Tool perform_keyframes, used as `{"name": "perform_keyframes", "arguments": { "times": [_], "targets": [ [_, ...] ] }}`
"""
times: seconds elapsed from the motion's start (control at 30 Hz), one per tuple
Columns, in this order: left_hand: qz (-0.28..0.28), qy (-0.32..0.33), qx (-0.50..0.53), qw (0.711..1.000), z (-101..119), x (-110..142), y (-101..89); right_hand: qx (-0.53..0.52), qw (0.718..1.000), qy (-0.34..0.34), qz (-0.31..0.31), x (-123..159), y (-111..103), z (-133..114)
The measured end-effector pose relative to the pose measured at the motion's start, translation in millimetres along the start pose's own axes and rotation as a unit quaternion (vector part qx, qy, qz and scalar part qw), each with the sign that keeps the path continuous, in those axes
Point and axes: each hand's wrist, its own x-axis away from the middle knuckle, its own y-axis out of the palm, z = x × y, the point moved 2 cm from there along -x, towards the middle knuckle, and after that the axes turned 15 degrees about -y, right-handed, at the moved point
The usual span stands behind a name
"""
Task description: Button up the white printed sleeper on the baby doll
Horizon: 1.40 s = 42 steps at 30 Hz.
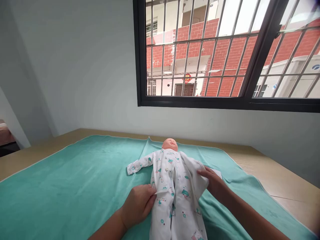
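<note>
A baby doll (170, 144) lies on its back with its head toward the wall. White baby pajamas (185, 186) with a small teal print cover its body, and the front is parted along the middle. One sleeve (140, 164) stretches out flat to the left. My left hand (141, 204) pinches the left edge of the pajamas at about waist height. On the other side, my right hand (212, 181) grips a folded-back flap of the cloth near the right sleeve, which is partly hidden behind the fingers.
A teal cloth (75, 186) with some wrinkles is spread over a wooden table (250, 160). Behind it stands a pale wall (100, 73) with a black-framed, barred window (200, 101).
</note>
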Motion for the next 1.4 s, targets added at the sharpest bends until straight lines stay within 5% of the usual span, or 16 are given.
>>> {"name": "perform_keyframes", "arguments": {
  "times": [0.1,0.17,0.3,0.47,0.6,0.83,1.0,1.23,1.4],
  "targets": [
    [-0.003,-0.004,0.009,1.0,1,0,-1.7,-0.074,0.994,-0.024,-0.074,-15,31,-31],
    [-0.007,-0.007,0.015,1.0,2,0,-2.3,0.003,0.987,-0.101,-0.123,-17,54,-50],
    [0.0,0.003,0.007,1.0,1,1,-3.4,0.187,0.928,-0.246,-0.208,-5,85,-65],
    [0.008,-0.005,0.005,1.0,-1,2,-1.8,0.099,0.975,-0.187,-0.059,-19,71,-48],
    [0.023,-0.018,-0.002,1.0,0,2,0.4,0.132,0.982,-0.131,0.033,-58,62,-36],
    [0.023,-0.014,-0.009,1.0,-1,2,2.1,0.367,0.928,-0.04,-0.052,-116,101,-29],
    [0.025,0.0,-0.033,0.999,-4,2,8.7,0.394,0.913,-0.108,-0.014,-117,122,-25],
    [0.045,0.01,-0.05,0.998,-1,-1,10.2,0.19,0.97,-0.118,0.098,-121,113,-11],
    [0.034,0.016,-0.049,0.998,1,-1,8.4,0.069,0.979,-0.086,0.171,-125,99,-6]
  ]
}}
